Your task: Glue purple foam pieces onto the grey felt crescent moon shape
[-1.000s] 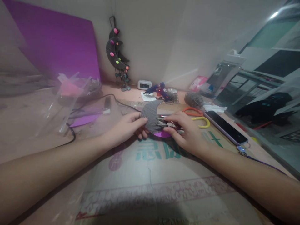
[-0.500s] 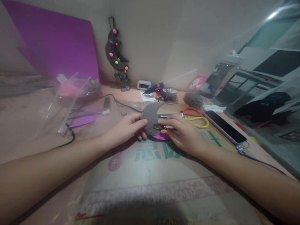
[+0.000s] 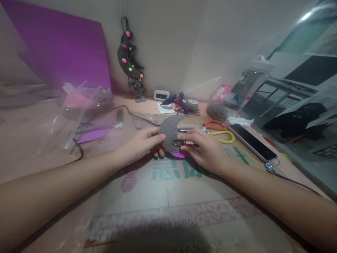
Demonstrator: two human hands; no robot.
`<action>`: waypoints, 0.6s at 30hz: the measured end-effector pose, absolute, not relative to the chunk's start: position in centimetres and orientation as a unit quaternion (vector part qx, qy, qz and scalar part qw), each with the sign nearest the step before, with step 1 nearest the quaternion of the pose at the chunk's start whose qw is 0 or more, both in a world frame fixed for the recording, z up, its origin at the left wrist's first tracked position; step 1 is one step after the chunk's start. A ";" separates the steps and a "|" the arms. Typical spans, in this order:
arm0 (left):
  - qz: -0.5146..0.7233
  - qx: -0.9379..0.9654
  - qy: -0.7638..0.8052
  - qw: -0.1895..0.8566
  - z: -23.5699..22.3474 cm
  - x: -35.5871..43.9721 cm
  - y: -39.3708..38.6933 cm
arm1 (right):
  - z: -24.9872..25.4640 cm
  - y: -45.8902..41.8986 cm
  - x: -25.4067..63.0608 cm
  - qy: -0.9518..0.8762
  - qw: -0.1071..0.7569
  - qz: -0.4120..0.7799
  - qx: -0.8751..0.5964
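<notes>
To the left, under clear plastic on the pink surface (image 3: 21, 135), lie a purple cutout (image 3: 96, 135) and a clear bag (image 3: 76, 102) with something pink in it, the bag nearer the far edge. The left forearm enters from the near left corner and slants inward, the wrist fairly straight. The left hand (image 3: 147, 144) has its grip closed on a grey crescent (image 3: 168, 133), thumb laid on the face, the other fingers curled beside and beneath it. The crescent is about midway between the left and right edges, toward the far edge, above the printed cardboard (image 3: 168, 207); a purple piece (image 3: 181, 154) peeks out along its lower side. At its inner curve is the pointed end of a dark-tipped tool (image 3: 177, 142), so the tool meets the crescent while the left hand steadies it; whether the tip presses in or only rests there, I cannot tell. The right hand (image 3: 212, 151) pinches this tool between thumb and fingers, which hide its rear part. Its forearm comes in from the near right corner, knuckles up, fingers pointing left. Just beyond that hand are an orange handle loop (image 3: 216, 122) and a yellow handle loop (image 3: 233, 137), with a phone (image 3: 252, 142) along the right edge. Toward the far edge sit a blue glue gun (image 3: 172, 99) and a ball of grey yarn (image 3: 217, 111).
</notes>
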State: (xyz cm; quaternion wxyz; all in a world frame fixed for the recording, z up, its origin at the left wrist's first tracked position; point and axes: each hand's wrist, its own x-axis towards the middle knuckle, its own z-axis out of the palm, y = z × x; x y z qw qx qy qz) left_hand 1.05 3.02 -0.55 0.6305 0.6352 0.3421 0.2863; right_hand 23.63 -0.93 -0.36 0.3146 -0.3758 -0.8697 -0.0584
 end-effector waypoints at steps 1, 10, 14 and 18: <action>0.286 0.636 0.343 0.630 -0.6 1.0 3.0 | -0.4 -1.0 23.6 -0.869 0.316 -0.058 -0.376; 0.289 0.651 0.342 0.612 -0.6 1.1 2.9 | -0.4 -1.1 23.8 -0.865 0.328 -0.035 -0.378; 0.289 0.667 0.333 0.600 -0.7 1.1 2.9 | -0.3 -1.1 23.8 -0.869 0.329 -0.042 -0.366; 0.287 0.669 0.327 0.602 -0.8 1.1 2.9 | -0.3 -1.0 23.7 -0.874 0.315 -0.054 -0.367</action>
